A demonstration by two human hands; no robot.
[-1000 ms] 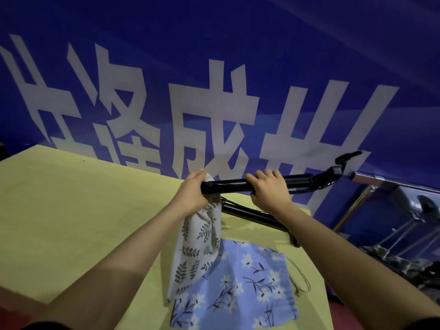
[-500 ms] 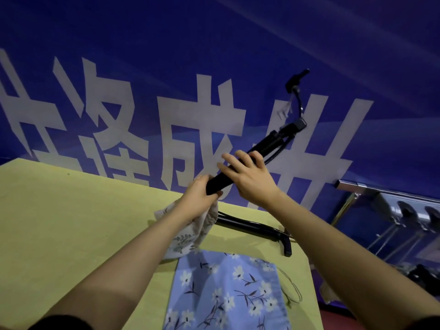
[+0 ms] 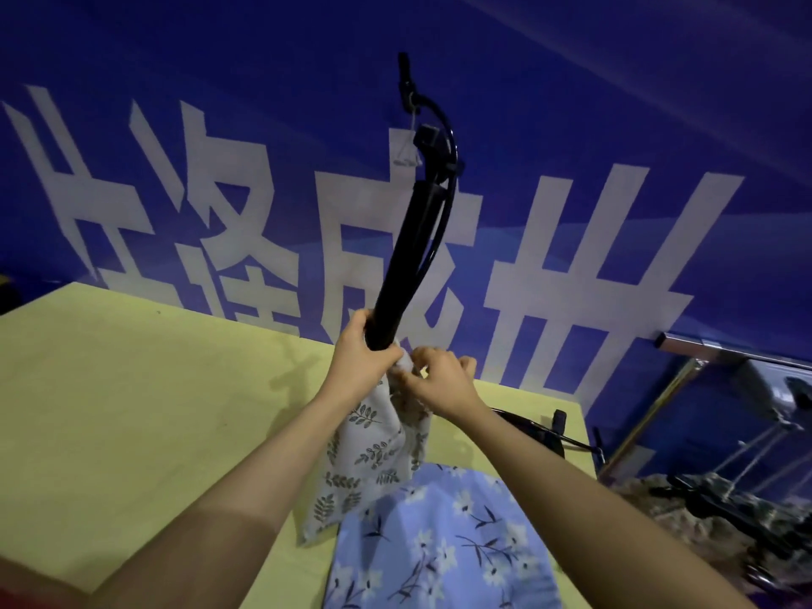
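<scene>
A black bicycle pump with a hose stands nearly upright above the yellow table, its lower end inside the mouth of a white leaf-print cloth bag. My left hand grips the pump's lower end together with the bag's rim. My right hand pinches the bag's rim on the other side. The bag hangs down to the table.
A blue flower-print cloth bag lies flat at the table's near edge. A second black pump lies behind my right arm. A blue banner with white characters fills the background. A metal rack and dark gear stand right of the table.
The pump swung from horizontal to nearly upright, and its lower end went into the leaf-print bag. My right hand left the pump's shaft and took the bag's rim.
</scene>
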